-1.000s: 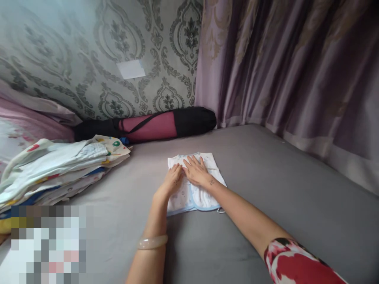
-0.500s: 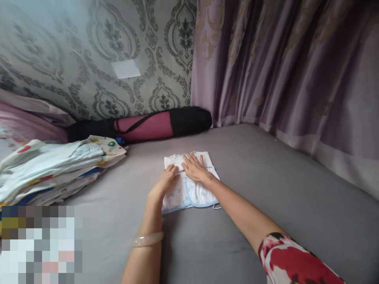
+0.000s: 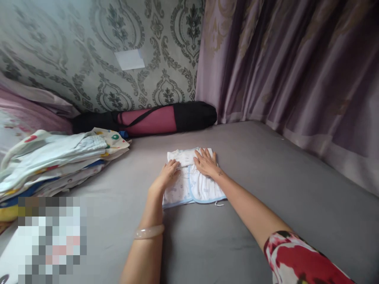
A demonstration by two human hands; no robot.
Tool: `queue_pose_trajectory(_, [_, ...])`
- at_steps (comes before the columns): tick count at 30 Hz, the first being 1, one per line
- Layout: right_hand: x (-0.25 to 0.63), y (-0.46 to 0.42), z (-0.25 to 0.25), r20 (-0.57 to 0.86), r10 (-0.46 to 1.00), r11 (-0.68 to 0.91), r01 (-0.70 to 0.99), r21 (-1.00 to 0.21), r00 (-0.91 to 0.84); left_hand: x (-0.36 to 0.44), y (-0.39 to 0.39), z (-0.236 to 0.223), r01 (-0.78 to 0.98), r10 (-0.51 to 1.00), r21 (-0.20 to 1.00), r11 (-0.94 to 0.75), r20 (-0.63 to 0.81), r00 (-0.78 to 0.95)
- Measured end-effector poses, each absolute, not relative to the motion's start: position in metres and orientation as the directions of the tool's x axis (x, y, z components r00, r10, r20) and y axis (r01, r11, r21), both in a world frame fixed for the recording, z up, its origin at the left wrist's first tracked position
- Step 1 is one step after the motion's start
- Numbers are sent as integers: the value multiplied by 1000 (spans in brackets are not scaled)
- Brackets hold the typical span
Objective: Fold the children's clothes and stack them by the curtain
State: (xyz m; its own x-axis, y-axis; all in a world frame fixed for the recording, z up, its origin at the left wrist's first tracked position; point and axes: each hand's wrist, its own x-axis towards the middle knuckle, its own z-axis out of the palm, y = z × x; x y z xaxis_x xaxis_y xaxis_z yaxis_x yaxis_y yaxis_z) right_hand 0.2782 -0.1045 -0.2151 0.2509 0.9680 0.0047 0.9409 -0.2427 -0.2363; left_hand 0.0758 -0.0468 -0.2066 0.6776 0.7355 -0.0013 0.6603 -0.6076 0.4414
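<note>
A small white baby shirt (image 3: 180, 189) with pale blue trim and a faint print lies on the grey bed sheet, its sleeves folded across the upper part. My left hand (image 3: 171, 169) rests on its left side, fingers stretched out toward the top. On the upper right of the shirt, my right hand (image 3: 206, 162) lies flat with fingers spread. Neither hand grips the cloth. A thin white tie pokes out below the shirt's lower right edge, near my right forearm.
To the left sits a stack of folded clothes (image 3: 65, 157). A long black and maroon bag (image 3: 154, 120) lies along the patterned wall. Purple curtains (image 3: 251, 71) hang at the right edge of the bed (image 3: 266, 165). The lower left corner is pixelated.
My right hand has slid rightward from the middle of the shirt to its upper right side. My left hand has stayed at the left side. The view has shifted slightly.
</note>
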Motion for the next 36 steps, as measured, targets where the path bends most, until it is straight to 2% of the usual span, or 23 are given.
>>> queue_pose_trajectory(4, [271,-100,-204,25,977,-199,954,-226,210,74,-45,-206,675,749,437,-594,-4,662])
queue_pose_trajectory(7, [256,-96,-202,73,993,-71,968,-241,91,72,-44,-206,671,754,446,-592,11,657])
queue_pose_trajectory(10, [244,-91,-208,59,998,12,963,-270,4,71,-44,-205,661,738,435,-612,13,675])
queue_pose_trajectory(18, [240,-83,-209,-63,998,-14,963,-270,-4,69,-41,-207,649,711,415,-638,-8,704])
queue_pose_trajectory(21, [231,-80,-201,-10,1000,5,968,-253,-8,65,-38,-207,634,720,441,-635,41,692])
queue_pose_trajectory(25, [212,-74,-200,27,994,113,963,-243,-110,55,-35,-204,690,799,452,-565,92,595])
queue_pose_trajectory(31, [195,-57,-205,-47,986,143,949,-281,-163,49,-40,-193,845,918,464,-265,-147,369])
queue_pose_trajectory(36, [189,-48,-211,-62,991,92,944,-316,-117,51,-38,-193,878,922,440,-188,-230,312])
